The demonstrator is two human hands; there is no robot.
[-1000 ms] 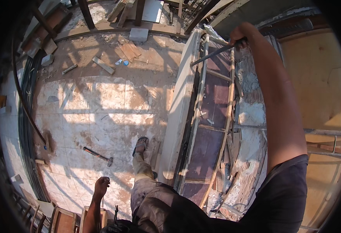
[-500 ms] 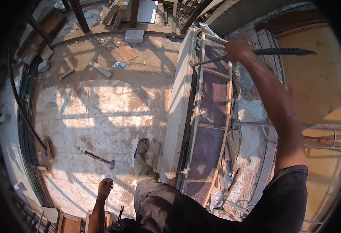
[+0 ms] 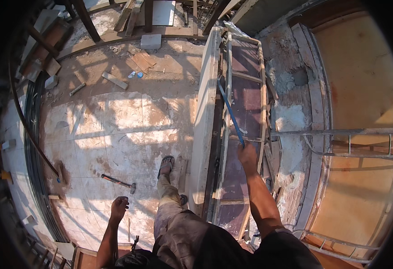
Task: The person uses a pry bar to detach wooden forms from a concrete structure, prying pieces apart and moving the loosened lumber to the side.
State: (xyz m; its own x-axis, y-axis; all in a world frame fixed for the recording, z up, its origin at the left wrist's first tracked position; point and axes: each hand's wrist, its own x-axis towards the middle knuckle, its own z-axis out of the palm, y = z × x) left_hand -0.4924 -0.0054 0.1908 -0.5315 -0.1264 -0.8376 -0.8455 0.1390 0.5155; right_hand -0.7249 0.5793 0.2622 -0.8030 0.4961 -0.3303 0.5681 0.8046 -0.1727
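Note:
My right hand (image 3: 248, 158) is closed round a long, thin metal bar (image 3: 232, 114). The bar slants away over a wooden-framed panel with a dark purplish face (image 3: 236, 172). Its far end reaches into the gap beside a pale, thick slab edge (image 3: 205, 116); whether it touches anything there I cannot tell. On the left, my left hand (image 3: 119, 208) hangs over the floor with its fingers curled and nothing visible in them. A hammer (image 3: 119, 182) lies on the tiles just beyond it.
A sandalled foot (image 3: 166, 166) stands on the dusty tiles left of the slab. Wood scraps (image 3: 115, 80) and a grey block (image 3: 150, 41) lie farther off. Long dark rods (image 3: 33, 148) run along the left. Metal frame bars (image 3: 339, 132) stand before tan panels at right.
My right hand has swung down and nearer from the far right with the bar, which now points away along the panel instead of lying across it. My left hand has shifted slightly.

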